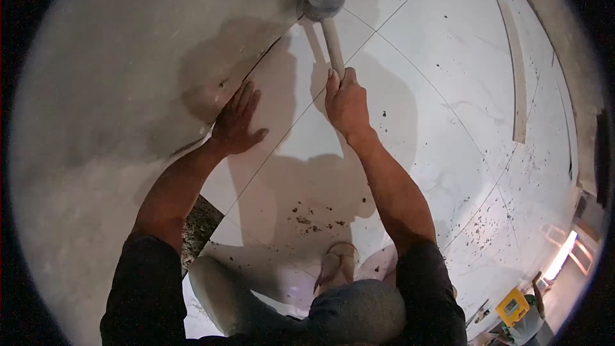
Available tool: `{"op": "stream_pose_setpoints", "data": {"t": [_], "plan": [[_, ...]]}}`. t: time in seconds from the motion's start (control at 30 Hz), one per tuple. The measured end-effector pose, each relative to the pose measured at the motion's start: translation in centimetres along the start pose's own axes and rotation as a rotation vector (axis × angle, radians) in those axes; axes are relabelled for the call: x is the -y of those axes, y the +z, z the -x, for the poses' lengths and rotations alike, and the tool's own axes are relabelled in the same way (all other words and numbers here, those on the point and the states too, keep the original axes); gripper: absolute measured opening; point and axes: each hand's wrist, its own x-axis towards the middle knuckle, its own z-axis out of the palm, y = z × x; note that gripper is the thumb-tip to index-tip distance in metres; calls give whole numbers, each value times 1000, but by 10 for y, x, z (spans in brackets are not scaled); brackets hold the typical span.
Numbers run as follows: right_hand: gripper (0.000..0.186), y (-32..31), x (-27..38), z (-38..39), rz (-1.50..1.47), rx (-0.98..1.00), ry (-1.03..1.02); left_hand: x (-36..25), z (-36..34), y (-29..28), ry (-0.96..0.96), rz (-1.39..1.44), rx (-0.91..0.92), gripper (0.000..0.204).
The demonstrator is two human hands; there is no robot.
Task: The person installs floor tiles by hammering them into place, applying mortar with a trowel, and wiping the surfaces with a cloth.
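Note:
My right hand (pixel 346 102) is closed on the pale handle of a rubber mallet (pixel 324 1), whose dark grey head is at the top, over the edge of the white tiles (pixel 435 77). My left hand (pixel 238 118) lies open on the tiled surface along that edge, fingers together and stretched out, thumb apart, beside a dark narrow gap that borders the grey concrete (pixel 96 141). An uncovered patch of rough dark bedding (pixel 198 230) shows beside my left forearm.
A long pale strip (pixel 517 77) lies on the tiles at the right. Scattered dirt bits dot the tiles. My knees and sandalled foot (pixel 336 263) are below. A yellow object (pixel 512 307), other items and a glaring bright bar (pixel 560 253) show at the lower right.

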Motion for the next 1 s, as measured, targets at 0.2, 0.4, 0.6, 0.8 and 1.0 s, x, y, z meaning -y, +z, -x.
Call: {"op": "stream_pose_setpoints", "data": {"t": [0.2, 0.4, 0.6, 0.8, 1.0], "plan": [[37, -3, -11, -23, -21, 87, 76, 1, -10, -2, -75, -3, 141, 91], [39, -5, -16, -23, 115, 64, 130, 2, -10, -3, -31, -11, 114, 92], [37, -7, -5, -18, 49, 91, 154, -7, -29, -5, -64, -49, 103, 90], [33, -1, 4, -10, -32, 114, 234, -6, -44, -8, -43, -11, 91, 88], [27, -5, 5, -13, -31, 3, 128, -4, -43, -7, -12, -4, 32, 88]]}}
